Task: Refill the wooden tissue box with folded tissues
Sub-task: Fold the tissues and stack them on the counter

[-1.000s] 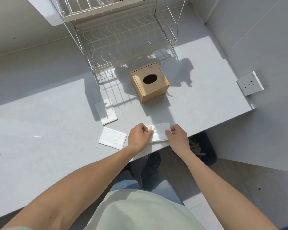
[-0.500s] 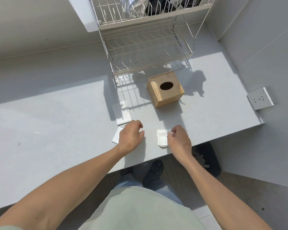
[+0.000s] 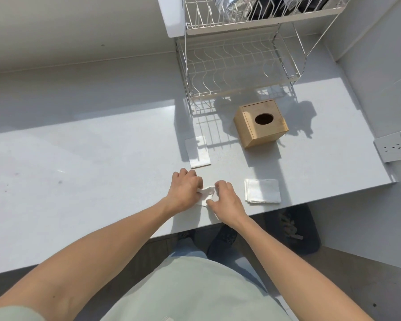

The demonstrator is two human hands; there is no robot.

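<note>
A wooden tissue box [image 3: 261,123] with an oval hole in its top stands on the white counter [image 3: 79,181], in front of the dish rack. A folded tissue [image 3: 262,190] lies flat near the counter's front edge, right of my hands. Another white tissue [image 3: 198,151] lies flat to the left of the box, half in shadow. My left hand [image 3: 184,189] and my right hand [image 3: 226,201] meet over a third tissue [image 3: 206,193], both pinching it; most of it is hidden under my fingers.
A two-tier white wire dish rack [image 3: 239,68] stands behind the box, with dark and silver items on its top tier. A wall socket [image 3: 394,149] sits on the right wall. A dark bin [image 3: 292,228] stands on the floor below the counter's edge.
My right hand let go of the folded tissue, which now lies to its right, and both hands moved left onto the other tissue. The camera shifted, so the scene sits further right.
</note>
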